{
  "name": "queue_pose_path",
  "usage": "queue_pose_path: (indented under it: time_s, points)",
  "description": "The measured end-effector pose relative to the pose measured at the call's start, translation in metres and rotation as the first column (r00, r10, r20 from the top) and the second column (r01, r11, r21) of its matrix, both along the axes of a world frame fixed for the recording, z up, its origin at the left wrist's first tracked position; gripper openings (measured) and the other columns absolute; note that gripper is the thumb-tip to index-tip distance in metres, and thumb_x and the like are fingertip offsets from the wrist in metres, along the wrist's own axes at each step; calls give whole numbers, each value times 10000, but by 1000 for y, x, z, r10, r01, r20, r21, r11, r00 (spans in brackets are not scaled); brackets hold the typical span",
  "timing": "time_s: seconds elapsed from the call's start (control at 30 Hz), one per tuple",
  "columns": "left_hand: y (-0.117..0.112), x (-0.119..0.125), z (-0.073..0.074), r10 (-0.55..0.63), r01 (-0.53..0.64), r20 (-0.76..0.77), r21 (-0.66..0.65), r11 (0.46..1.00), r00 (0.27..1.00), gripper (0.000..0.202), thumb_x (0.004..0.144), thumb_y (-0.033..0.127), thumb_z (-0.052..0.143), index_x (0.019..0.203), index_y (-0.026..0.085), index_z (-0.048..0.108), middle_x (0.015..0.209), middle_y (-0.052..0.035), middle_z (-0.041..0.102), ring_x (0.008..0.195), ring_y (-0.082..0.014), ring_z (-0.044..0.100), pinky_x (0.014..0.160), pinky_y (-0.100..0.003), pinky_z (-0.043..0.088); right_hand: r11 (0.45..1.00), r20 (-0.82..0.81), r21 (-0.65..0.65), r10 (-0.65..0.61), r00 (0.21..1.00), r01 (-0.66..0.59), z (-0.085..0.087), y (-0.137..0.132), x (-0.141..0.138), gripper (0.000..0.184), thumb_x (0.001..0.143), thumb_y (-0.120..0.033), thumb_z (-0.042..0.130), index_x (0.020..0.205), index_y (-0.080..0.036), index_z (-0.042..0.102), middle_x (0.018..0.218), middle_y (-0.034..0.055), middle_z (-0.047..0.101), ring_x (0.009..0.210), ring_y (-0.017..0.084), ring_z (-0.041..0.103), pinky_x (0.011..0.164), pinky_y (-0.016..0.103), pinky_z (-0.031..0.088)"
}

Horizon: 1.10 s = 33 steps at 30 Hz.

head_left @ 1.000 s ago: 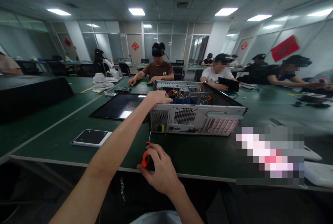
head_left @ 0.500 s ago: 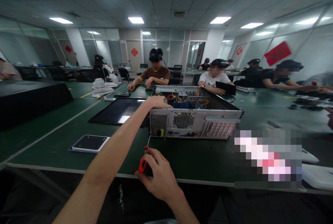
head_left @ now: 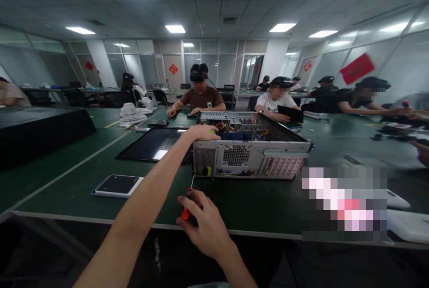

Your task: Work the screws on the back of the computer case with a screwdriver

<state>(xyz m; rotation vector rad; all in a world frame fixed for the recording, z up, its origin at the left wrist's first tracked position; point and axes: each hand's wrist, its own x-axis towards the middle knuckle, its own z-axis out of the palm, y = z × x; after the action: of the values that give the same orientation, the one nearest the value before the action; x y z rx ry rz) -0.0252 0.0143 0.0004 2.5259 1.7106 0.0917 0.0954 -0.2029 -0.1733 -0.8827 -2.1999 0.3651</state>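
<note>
A desktop computer case (head_left: 254, 158) lies on its side with its upper face open and its back panel toward me. My left hand (head_left: 205, 132) is closed over the near left rim of the case, its fingertips partly hidden inside. Below it, my right hand (head_left: 207, 223) is closed on the red handle of a screwdriver (head_left: 186, 212). The thin shaft points up and away, its tip at the lower left corner of the back panel. Whether a screw sits under the tip is too small to tell. Wires and boards show inside the case.
A black side panel (head_left: 150, 144) lies flat left of the case. Nearer me is a white-edged dark device (head_left: 118, 184). A large black box (head_left: 43, 131) stands far left, a white fan (head_left: 132, 114) behind. Several people sit across the green table (head_left: 254, 207); a blurred patch covers its right side.
My right fingers have shifted around the screwdriver handle, and the handle is turned slightly. The tip stays at the same corner. My left hand keeps its place on the rim.
</note>
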Motion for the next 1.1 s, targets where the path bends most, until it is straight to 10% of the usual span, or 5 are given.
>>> queue_pose_path:
  time_s: [1.1]
  points:
    - [-12, 8, 6, 76, -76, -12, -12, 997, 997, 735, 858, 681, 506, 1510, 342, 510, 1568, -44, 520, 1390, -340, 531, 1141, -467, 415, 999, -134, 10, 34, 990, -33, -4, 2, -1, 373, 755, -286, 893, 1055, -214, 684, 1208, 107, 703, 1124, 274, 701, 961, 415, 592]
